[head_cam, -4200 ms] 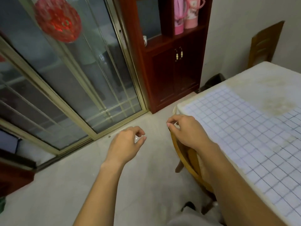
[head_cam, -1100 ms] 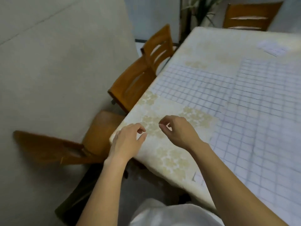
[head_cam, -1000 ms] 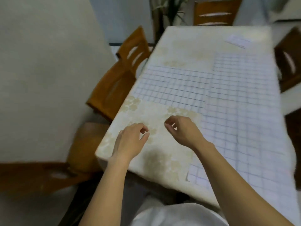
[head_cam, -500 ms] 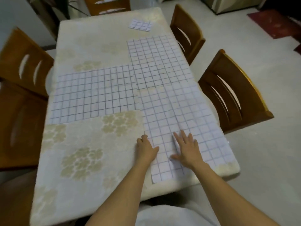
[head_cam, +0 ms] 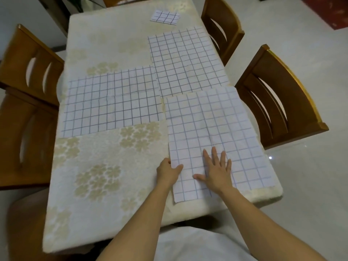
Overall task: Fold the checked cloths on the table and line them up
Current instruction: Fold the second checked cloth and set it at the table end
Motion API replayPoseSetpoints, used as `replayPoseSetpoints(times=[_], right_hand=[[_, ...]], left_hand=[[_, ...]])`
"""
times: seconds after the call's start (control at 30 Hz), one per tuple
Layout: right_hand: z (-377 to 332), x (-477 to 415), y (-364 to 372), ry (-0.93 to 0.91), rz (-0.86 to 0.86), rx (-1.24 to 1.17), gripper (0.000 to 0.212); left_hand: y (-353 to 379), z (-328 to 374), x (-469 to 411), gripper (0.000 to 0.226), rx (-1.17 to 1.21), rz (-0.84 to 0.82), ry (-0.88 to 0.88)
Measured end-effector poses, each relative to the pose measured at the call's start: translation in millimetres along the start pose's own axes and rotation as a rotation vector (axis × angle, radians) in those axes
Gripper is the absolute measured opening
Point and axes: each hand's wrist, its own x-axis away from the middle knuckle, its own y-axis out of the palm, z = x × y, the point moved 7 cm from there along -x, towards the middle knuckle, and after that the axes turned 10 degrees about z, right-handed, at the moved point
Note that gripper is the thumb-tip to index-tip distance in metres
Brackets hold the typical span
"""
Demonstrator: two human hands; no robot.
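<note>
Your right hand (head_cam: 216,172) is down flat on the nearest checked cloth (head_cam: 216,129), fingers straight and fanned out, palm pressing the fabric onto the table (head_cam: 94,166). It has hold of nothing. Your left hand (head_cam: 168,171) is at that cloth's left edge: the thumb lies on top of the fabric and the fingers are tucked out of sight at the edge, so you have that edge pinched.

That cloth lies spread open at the table's near right corner. Its near edge sits close to the table's front rim and its right side runs along the right rim, with a few soft creases across the middle.

Two more are laid out flat. The second checked cloth (head_cam: 113,102) stretches across the left half of the table, its right edge just beside the one you're working. The third checked cloth (head_cam: 188,59) lies beyond, on the right, and its near edge meets the far edge of yours. Up at the far end sits a small folded checked cloth (head_cam: 165,16), well apart from the rest.

Wooden chairs flank the table, two on the right (head_cam: 278,98) and two on the left (head_cam: 32,63).
</note>
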Motion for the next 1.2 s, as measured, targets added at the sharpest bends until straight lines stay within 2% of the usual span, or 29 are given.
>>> replayPoseSetpoints(times=[0.1,0.23,0.33,0.4,0.47,0.53,0.6,0.67,0.77,0.93,1.0,1.1,1.2], right_hand=[[-5,-1,1,0.035,0.008,-0.02,0.107],[-18,0,-1,0.093,0.022,0.022,0.103],[-33,-8,-25,0.006,0.184,0.001,0.085],[-38,-20,-36,-0.122,0.235,-0.046,0.082],[-36,-33,-28,-0.259,0.114,-0.011,0.093],[-28,-39,-14,-0.334,-0.036,0.044,0.098],[-23,-41,-9,-0.341,-0.071,0.059,0.099],[-27,-38,-6,-0.285,-0.059,0.046,0.1],[-44,-26,-1,-0.123,-0.002,-0.001,0.103],[-79,-6,8,0.066,-0.03,-0.058,0.105],[-83,-10,-1,0.006,-0.003,-0.054,0.107],[-77,-30,-23,-0.273,0.072,0.06,0.118],[-49,-49,-24,-0.444,-0.058,0.183,0.126]], left_hand=[[2,-1,4,0.047,-0.004,-0.066,0.044],[-14,1,-5,0.038,-0.083,-0.018,0.086],[-32,6,-17,0.037,-0.133,-0.002,0.122],[-45,8,-25,0.042,-0.2,-0.013,0.163],[-60,10,-31,0.047,-0.241,0.009,0.199],[-76,13,-34,0.054,-0.31,0.124,0.261],[-87,19,-25,0.065,-0.438,0.288,0.353],[-79,23,-6,0.072,-0.476,0.346,0.429],[-41,20,20,0.078,-0.555,0.241,0.504],[7,-12,34,0.09,-0.563,0.002,0.345],[7,-21,31,0.096,-0.589,-0.039,0.331],[-3,-25,19,0.112,-0.625,-0.109,0.326],[-11,-19,10,0.119,-0.698,-0.17,0.345]])
